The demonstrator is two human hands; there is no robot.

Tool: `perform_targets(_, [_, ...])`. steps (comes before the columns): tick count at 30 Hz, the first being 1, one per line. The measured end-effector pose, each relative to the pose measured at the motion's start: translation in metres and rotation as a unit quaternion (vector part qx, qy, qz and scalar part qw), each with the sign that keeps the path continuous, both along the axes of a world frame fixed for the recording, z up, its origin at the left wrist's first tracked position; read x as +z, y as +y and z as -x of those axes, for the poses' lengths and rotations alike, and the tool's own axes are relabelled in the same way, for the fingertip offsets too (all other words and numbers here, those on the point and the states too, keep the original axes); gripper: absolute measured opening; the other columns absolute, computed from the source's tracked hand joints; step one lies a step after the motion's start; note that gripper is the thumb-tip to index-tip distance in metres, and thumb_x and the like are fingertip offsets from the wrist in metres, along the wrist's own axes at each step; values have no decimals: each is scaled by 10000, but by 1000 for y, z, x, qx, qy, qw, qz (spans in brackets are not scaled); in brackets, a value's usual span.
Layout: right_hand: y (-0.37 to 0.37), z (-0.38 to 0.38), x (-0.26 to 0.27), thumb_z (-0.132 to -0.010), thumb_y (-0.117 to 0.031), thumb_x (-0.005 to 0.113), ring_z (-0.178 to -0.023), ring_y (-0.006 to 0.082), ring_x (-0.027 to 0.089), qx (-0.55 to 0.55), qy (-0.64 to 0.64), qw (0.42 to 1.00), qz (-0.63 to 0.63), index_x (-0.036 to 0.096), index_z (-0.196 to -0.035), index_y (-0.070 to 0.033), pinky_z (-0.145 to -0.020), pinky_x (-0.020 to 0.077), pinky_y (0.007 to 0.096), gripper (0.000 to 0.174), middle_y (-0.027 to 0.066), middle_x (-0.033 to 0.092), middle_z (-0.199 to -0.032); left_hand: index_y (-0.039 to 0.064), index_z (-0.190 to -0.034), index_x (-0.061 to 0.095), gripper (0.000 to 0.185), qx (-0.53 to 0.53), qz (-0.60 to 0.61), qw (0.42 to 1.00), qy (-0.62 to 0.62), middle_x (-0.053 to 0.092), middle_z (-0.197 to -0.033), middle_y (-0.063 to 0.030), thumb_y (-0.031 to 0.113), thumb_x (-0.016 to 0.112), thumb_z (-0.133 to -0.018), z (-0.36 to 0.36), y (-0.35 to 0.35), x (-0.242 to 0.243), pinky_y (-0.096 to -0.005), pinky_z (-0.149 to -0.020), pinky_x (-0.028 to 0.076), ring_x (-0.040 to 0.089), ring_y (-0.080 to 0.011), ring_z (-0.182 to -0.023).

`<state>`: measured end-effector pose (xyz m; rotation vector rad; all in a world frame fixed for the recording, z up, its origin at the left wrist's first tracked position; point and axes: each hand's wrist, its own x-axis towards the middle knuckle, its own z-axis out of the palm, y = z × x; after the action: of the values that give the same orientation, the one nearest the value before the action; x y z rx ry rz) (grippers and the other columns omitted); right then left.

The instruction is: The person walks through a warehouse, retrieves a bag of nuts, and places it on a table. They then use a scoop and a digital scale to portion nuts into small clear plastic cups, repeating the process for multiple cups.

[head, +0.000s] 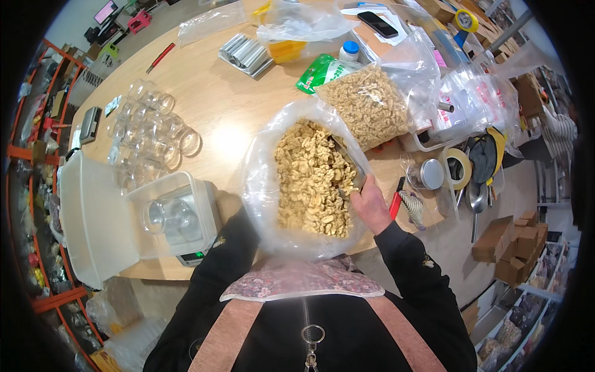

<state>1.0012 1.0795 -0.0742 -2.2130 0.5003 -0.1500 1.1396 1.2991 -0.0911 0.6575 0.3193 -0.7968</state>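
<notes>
A large clear plastic bag (260, 186) stands open in front of me, full of shelled walnut pieces (311, 181). At its right rim, my right hand (370, 203) is closed around the handle end of a metal scoop (359, 173). The scoop's bowl lies along the bag's right inner wall, partly under walnuts. My left hand is out of view; the left sleeve (239, 232) runs behind the bag's lower left side. Left of the bag, a clear jar (155, 217) lies on its side in a translucent plastic bin (132, 204), which rests on a digital scale (189, 259).
Several clear jars (158, 135) stand at the left. Behind the open bag lies a filled bag of walnut pieces (367, 104). At the right are a red-handled tool (395, 204), a lidded jar (431, 174) and a tape roll (458, 168). A red cutter (160, 57) lies farther back.
</notes>
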Motion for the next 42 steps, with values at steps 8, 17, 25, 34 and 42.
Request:
perform_targets(8, [27, -8, -2, -808, -152, 484, -414, 176, 453, -155, 103, 928, -321, 442, -1015, 0, -356, 342, 302, 260, 101, 514, -634, -4, -1265, 479, 671, -99, -186, 957, -202, 582, -1171, -125, 554, 301, -937, -39, -6, 51, -268, -888, 431, 574, -165, -1024])
perform_targets(17, [42, -24, 11, -779, -187, 531, -411, 149, 415, -79, 163, 864, -470, 493, -863, -53, -346, 325, 291, 163, 54, 469, -638, 12, -1265, 477, 573, -112, -224, 952, -177, 571, -1179, -111, 481, 368, -954, -108, 30, -49, -292, -904, 438, 560, -187, -1023])
perform_targets(25, [12, -34, -10, -809, -193, 508, -381, 116, 350, -54, 223, 704, -672, 517, -826, -42, -339, 270, 250, 151, 32, 424, -583, 23, -1330, 412, 575, -112, -162, 970, -139, 534, -1249, -125, 463, 346, -966, -62, 58, -12, -310, -933, 435, 536, -201, -1091])
perform_targets(34, [9, -34, -20, -893, -298, 475, -540, 226, 586, 21, 144, 973, -182, 571, -903, 9, -475, 453, 324, 322, 162, 578, -672, -1, -1182, 535, 613, 8, -80, 997, 21, 614, -1059, -115, 529, 337, -945, 11, 110, -104, -328, -861, 453, 578, -210, -947])
perform_targets(42, [-11, -23, -15, -808, -60, 556, -643, 275, 581, 133, 4, 986, 104, 547, -936, -11, -536, 451, 379, 136, 145, 545, -678, 35, -1326, 417, 634, -40, -190, 981, 7, 551, -1229, -133, 528, 272, -955, 51, 91, -111, -353, -957, 408, 536, -247, -1095])
